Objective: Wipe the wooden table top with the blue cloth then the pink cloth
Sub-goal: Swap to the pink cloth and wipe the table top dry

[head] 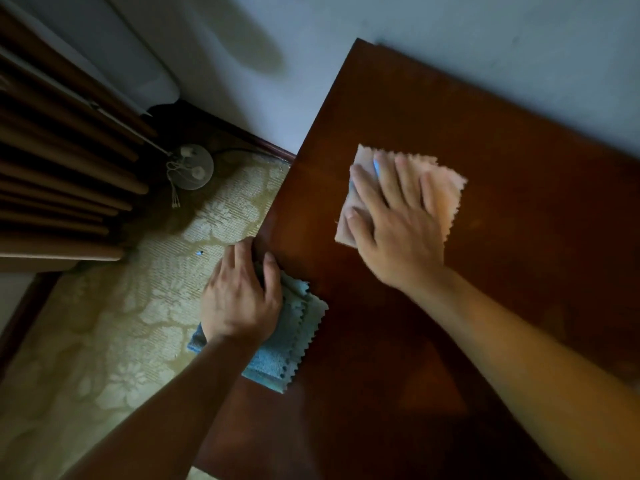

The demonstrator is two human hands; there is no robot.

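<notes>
Dark wooden worktop, far stretch beyond the fingers unwiped; right hand spread flat, pressing pink cloth mid-surface; left hand flat on folded blue cloth, parked at near-left edge

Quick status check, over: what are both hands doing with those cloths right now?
Right hand flat on pink cloth, mid-table. Left hand pressing blue cloth at wooden table top edge. Nothing in the way.

A dark brown wooden table top carries a pink zigzag-edged cloth under the right hand and a folded blue cloth under the left hand, overhanging the table's edge.
</notes>
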